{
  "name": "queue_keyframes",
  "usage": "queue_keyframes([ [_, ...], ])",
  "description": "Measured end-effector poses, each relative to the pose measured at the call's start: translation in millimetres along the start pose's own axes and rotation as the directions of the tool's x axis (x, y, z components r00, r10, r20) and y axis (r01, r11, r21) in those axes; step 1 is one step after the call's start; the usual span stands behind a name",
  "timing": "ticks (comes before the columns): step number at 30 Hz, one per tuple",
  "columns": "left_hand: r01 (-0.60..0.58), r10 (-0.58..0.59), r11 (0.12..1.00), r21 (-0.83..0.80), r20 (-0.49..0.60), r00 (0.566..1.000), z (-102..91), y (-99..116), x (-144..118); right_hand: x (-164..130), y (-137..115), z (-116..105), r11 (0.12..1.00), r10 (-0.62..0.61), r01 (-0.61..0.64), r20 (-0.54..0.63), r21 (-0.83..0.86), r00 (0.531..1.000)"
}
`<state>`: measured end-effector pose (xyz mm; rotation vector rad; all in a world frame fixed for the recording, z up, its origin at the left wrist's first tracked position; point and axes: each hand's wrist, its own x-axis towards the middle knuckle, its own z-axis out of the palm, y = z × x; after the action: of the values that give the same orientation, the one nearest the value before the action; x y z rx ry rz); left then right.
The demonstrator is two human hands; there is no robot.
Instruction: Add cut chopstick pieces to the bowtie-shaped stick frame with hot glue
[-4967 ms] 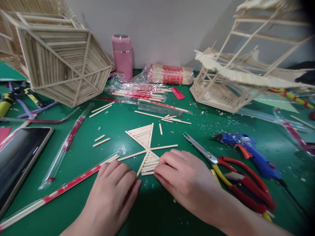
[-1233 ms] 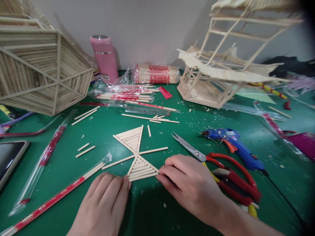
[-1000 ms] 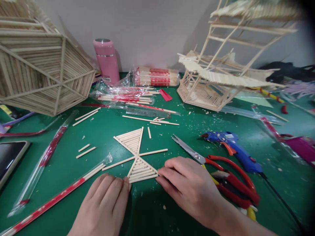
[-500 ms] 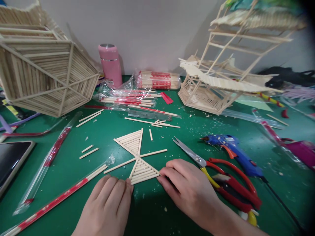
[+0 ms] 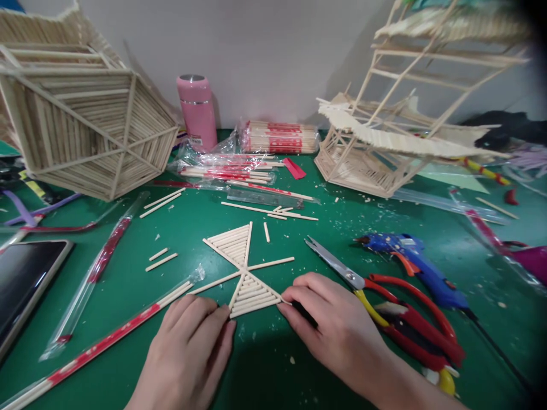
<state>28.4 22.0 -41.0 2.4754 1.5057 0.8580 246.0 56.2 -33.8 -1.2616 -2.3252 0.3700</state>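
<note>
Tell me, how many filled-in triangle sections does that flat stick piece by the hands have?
2. One filled triangle lies on the far side of the crossing sticks; the other lies on the near side, between the left hand and right hand.

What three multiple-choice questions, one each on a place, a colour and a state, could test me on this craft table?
1. Where do the scissors lie?
A. Right of the right hand
B. Beside the tablet
C. Under the bottle

2. What colour is the glue gun?
A. Pink
B. Blue
C. Yellow

3. How does the left hand rest?
A. Clenched round a stick
B. Flat, fingers at the edge of the stick fan
C. Lifted off the green mat

Answers: 1 A, the red handles sit just beyond that hand. 2 B, its body is blue. 3 B, the palm is down and holds nothing.
</note>
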Motion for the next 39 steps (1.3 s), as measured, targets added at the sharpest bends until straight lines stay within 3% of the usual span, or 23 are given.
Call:
queue_keyframes([
  [7, 0.025, -0.024, 0.999, -0.023, 0.038, 0.999, -0.7, -0.6, -1.3, 0.1, -0.3, 0.2, 1.0, 0.012, -0.012, 0.009, 0.01, 1.0],
  [15, -0.041, 0.04, 0.999, 0.009, 0.08, 0.996, 1.3, -6.4, -2.3, -2.3, -1.6, -0.1, 0.998, 0.046, -0.047, 0.033, 0.036, 0.998],
  [39, -0.03, 0.03, 1.0, -0.002, 0.066, 0.997, 1.4, -5.2, -2.3, -0.8, -0.9, -1.0, 0.99, 0.081, -0.083, 0.018, 0.115, 0.997],
])
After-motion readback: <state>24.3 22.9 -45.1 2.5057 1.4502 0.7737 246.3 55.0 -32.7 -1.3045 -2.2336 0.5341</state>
